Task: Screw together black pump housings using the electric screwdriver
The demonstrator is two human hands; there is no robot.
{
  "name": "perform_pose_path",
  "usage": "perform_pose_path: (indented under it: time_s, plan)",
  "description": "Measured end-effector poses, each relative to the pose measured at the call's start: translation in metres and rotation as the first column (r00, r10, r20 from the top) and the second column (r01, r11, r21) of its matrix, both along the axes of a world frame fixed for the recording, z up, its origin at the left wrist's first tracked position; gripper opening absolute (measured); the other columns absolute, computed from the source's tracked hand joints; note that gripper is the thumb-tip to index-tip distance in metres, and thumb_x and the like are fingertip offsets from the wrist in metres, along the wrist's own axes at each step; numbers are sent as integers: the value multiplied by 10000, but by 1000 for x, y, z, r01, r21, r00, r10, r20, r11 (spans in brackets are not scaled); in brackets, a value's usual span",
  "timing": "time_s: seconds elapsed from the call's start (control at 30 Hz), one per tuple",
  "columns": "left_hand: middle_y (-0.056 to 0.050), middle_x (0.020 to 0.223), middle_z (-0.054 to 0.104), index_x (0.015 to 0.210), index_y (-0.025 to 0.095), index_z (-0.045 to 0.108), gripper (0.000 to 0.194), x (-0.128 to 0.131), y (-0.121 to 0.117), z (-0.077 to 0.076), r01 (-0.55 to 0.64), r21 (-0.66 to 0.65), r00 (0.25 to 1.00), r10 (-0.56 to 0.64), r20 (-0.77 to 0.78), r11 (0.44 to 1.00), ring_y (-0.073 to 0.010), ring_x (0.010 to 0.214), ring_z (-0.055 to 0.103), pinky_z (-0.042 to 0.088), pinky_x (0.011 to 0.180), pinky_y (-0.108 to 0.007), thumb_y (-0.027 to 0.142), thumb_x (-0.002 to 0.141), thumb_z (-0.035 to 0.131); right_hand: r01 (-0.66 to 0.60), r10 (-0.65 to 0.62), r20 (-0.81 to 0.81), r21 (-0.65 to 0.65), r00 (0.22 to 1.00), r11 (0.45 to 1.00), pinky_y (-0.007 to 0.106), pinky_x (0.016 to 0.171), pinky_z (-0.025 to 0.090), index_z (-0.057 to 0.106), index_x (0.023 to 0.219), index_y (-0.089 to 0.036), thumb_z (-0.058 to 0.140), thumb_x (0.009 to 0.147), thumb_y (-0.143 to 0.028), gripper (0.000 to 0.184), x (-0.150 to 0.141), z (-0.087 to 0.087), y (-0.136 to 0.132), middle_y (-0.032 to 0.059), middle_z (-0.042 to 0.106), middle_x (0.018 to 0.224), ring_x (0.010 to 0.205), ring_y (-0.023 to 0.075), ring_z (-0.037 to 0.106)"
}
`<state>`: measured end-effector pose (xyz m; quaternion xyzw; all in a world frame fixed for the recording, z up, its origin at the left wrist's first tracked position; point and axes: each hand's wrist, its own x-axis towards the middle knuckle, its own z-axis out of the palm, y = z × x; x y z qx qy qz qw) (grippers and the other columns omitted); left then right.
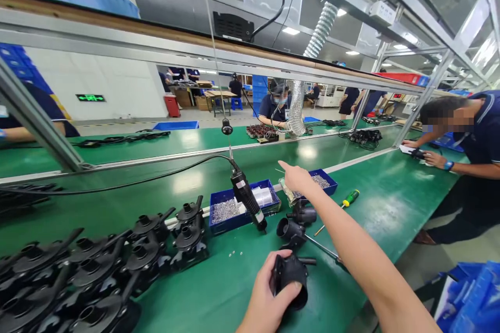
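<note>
My left hand (269, 291) is closed around a black plastic housing (289, 277) near the front edge of the green bench (219, 291). My right hand (296, 178) reaches forward over a blue screw tray (326, 181), index finger stretched out; whether the other fingers hold anything is hidden. A hanging black electric screwdriver (248, 199) dangles just left of that hand. Two more black housings (297, 223) lie between my hands.
Several black housings (97, 276) are stacked at the left. Another blue tray of screws (234, 210) sits behind the screwdriver. A green-handled screwdriver (346, 203) lies at the right. One person (464, 140) works at the right end; another sits across the line.
</note>
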<state>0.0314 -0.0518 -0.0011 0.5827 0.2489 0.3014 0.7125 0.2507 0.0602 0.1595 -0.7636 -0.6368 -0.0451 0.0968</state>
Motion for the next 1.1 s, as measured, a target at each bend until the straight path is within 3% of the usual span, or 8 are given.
perform_pose_path:
  time_s: [0.1,0.17,0.3,0.4,0.57,0.77,0.93,1.1]
  plan:
    - [-86,1231,666,1272,203,617,524,-1,0,6,-98,40,995,99,-32,994,-289,1142,646,498,1051,-385,367,798,769,-67,70,-91,28,993,997,379,971,575,615,1426,-181,438,1115,-214,359,-19,3,-63,103,767,1207,1087,220,728]
    - [-85,1237,660,1244,206,633,484,-1,-3,11,-151,90,986,157,-63,984,-299,1161,639,485,1078,-416,317,792,764,-138,140,-147,23,979,990,296,916,567,688,1333,-233,401,1116,-217,360,-33,-2,-116,47,796,1167,1029,185,747]
    - [-73,1206,642,1192,222,649,464,1,-8,19,-231,146,964,247,-102,962,-310,1147,637,475,1083,-464,242,742,761,-132,161,-332,108,929,985,304,764,601,726,1311,-234,440,1093,-284,363,-48,-36,-206,57,827,1041,848,211,781]
    - [-60,1160,633,1168,224,642,440,4,-10,24,-229,147,958,249,-145,962,-297,1099,639,487,1041,-457,241,741,749,-119,159,-353,132,922,984,295,813,628,748,1300,-219,460,1077,-276,369,-50,-65,-238,80,828,1110,925,228,807]
    - [-39,1111,611,1146,224,620,401,5,-11,27,-201,178,956,233,-178,963,-266,1043,631,497,976,-414,227,759,726,-138,175,-481,111,859,984,280,815,636,732,1336,-176,426,1083,-270,408,-56,-86,-244,98,823,1067,909,216,803]
    - [-35,1129,601,1160,230,605,410,5,-13,23,-200,254,949,252,-192,946,-258,1063,626,492,976,-401,203,769,728,-115,131,-502,63,855,991,349,880,636,740,1336,-234,414,1078,-253,416,-62,-82,-238,73,801,919,839,237,786]
    - [-34,1129,590,1167,236,605,407,6,-17,22,-199,292,946,261,-192,936,-248,1046,629,503,951,-383,196,780,724,-82,97,-465,52,880,995,298,719,621,738,1327,-265,419,1069,-238,412,-70,-76,-238,67,814,912,779,235,783]
    - [-32,1108,564,1163,232,576,385,4,-16,23,-151,339,959,221,-179,929,-228,1019,615,505,934,-368,181,796,681,-62,80,-419,59,905,996,284,672,579,719,1349,-232,396,1066,-208,430,-78,-78,-238,78,809,903,770,231,777]
